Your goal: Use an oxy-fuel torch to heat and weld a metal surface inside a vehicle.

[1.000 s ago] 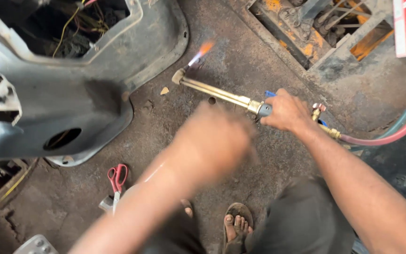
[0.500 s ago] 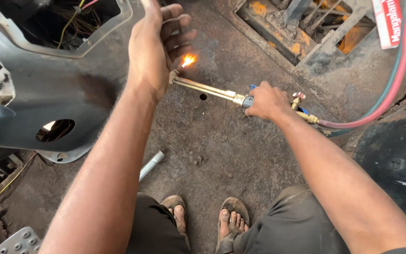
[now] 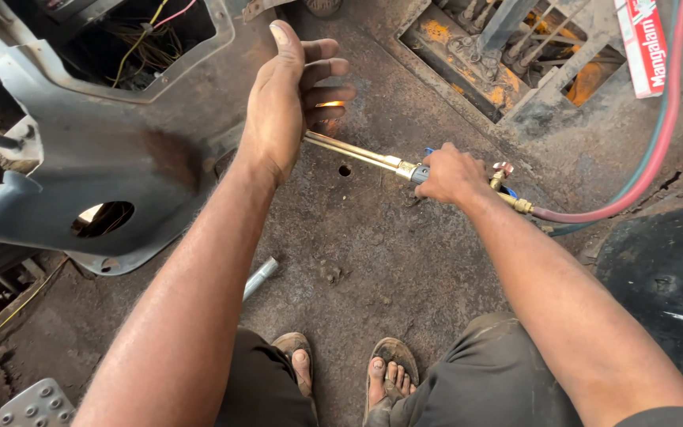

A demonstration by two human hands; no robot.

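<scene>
The right hand is closed around the handle of the brass cutting torch, gripping it just ahead of the valve knobs. The torch lies nearly level above the rusty metal floor, its twin tubes running from the right hand toward the upper left of the view. A small orange flame shows at the torch tip.

The left hand is raised over the tip end of the torch, thumb up, fingers curled loosely and spread, holding nothing. The flame appears just beyond those fingers, and the tip itself is hidden behind the hand. Whether the hand touches the torch tubes cannot be told; the tubes emerge from under the heel of the palm.

Behind the right hand, a red hose and a green hose leave the rear of the torch and curve up toward the top right of the view.

Relative to the torch:
- A small round hole in the floor lies just below the tubes.
- A grey sheet-metal body panel with a round opening lies well to the left, with loose wiring above it.
- A short grey pipe piece lies on the floor nearer the person, below the tip.
- A recessed rusty grate lies beyond the handle.

Two sandalled feet rest on the floor at the lower edge.
</scene>
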